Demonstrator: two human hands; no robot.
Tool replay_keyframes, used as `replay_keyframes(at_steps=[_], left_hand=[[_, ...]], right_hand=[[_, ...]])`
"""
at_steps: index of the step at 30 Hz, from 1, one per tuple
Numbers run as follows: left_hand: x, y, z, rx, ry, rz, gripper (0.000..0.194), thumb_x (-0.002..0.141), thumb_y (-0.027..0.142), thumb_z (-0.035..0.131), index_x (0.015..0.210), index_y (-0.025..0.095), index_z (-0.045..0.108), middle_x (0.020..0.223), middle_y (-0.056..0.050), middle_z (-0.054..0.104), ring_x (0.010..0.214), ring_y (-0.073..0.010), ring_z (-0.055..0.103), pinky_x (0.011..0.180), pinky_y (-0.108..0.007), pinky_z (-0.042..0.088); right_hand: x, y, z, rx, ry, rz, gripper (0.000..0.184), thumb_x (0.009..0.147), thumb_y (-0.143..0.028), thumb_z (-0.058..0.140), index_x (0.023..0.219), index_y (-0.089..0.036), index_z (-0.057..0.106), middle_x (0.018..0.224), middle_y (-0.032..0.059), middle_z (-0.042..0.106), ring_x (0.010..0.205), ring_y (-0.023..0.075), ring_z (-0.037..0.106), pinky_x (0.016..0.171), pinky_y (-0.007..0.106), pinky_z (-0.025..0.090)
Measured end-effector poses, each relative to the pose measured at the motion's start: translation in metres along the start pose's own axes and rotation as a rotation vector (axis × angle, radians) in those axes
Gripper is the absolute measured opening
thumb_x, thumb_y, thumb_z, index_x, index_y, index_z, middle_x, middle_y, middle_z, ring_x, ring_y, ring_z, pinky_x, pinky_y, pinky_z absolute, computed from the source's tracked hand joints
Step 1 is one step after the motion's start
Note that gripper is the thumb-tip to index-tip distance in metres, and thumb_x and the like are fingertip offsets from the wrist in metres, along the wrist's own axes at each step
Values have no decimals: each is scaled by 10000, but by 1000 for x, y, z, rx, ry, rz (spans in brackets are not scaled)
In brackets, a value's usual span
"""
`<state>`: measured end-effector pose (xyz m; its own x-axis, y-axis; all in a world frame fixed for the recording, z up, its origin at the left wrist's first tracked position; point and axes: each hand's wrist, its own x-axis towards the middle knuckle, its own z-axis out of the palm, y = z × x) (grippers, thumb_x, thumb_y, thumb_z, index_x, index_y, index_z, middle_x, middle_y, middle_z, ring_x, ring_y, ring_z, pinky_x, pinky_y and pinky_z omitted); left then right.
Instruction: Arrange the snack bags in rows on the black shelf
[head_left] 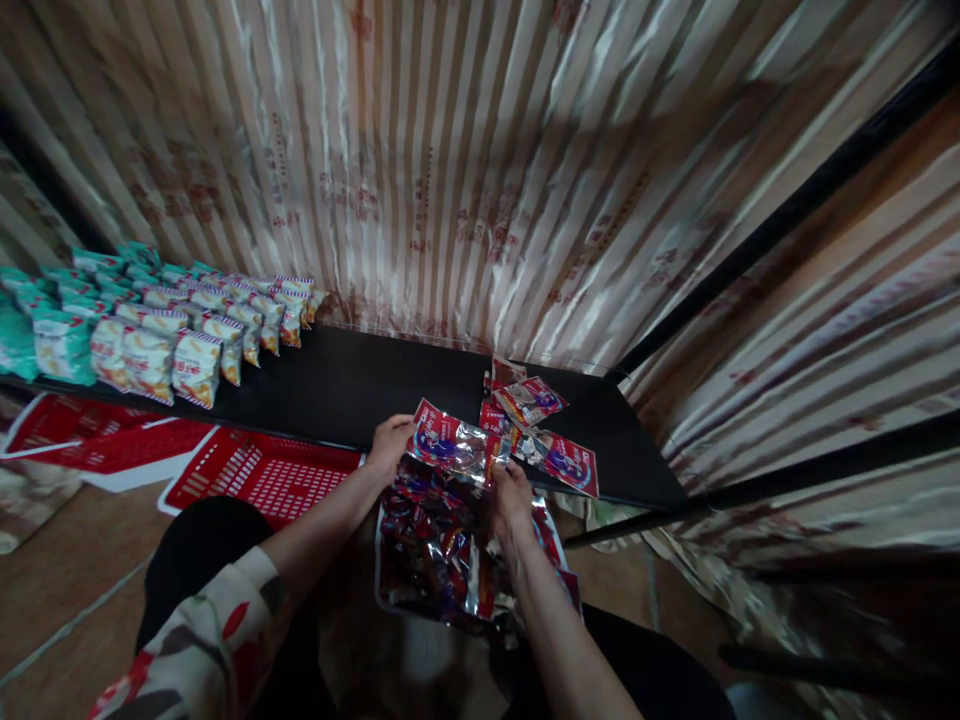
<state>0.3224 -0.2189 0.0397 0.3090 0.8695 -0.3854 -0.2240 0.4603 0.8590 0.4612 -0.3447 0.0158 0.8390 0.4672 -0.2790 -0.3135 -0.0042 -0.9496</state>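
Note:
A shiny red and purple snack packet is stretched flat between my two hands. My left hand pinches its left end, and my right hand grips its right end. Directly below, a basket is heaped with similar glossy packets. To the right of the held packet, several matching packets lie loosely overlapped on the black shelf.
Rows of white and orange snack bags and green bags stand on the shelf's left part. Under its front edge is a red basket. Black poles rise at right; a striped curtain hangs behind.

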Motion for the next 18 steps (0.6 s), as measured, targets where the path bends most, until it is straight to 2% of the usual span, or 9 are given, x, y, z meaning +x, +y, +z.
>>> replay_keyframes(at_steps=[3,8,14,18], left_hand=[[13,14,-15,-36,19,-13,153,650,156,684,801,144,662,569,14,626,470,-89,547,495,-197,425],[31,32,-34,-120,22,-8,170,653,175,716,803,133,649,643,-3,644,535,-88,575,531,-196,455],[41,42,-47,-215,-7,-2,142,684,178,718,767,133,612,696,-11,642,613,-96,599,641,-220,505],[43,45,-53,-217,-27,-14,143,681,147,721,722,148,584,717,-16,650,680,-111,627,738,-238,516]], right_hand=[[-15,5,15,150,-76,108,485,465,-299,706,907,-239,516,671,-66,635,558,126,587,535,241,451],[-32,15,43,260,-161,243,386,457,-186,700,781,-233,494,606,-88,594,517,86,557,504,195,452],[-40,29,82,330,-118,273,311,486,-159,678,690,-225,453,583,-97,553,517,65,526,480,165,428],[-45,30,99,313,-103,212,289,493,-176,668,691,-222,462,580,-97,526,512,58,504,496,172,430]])
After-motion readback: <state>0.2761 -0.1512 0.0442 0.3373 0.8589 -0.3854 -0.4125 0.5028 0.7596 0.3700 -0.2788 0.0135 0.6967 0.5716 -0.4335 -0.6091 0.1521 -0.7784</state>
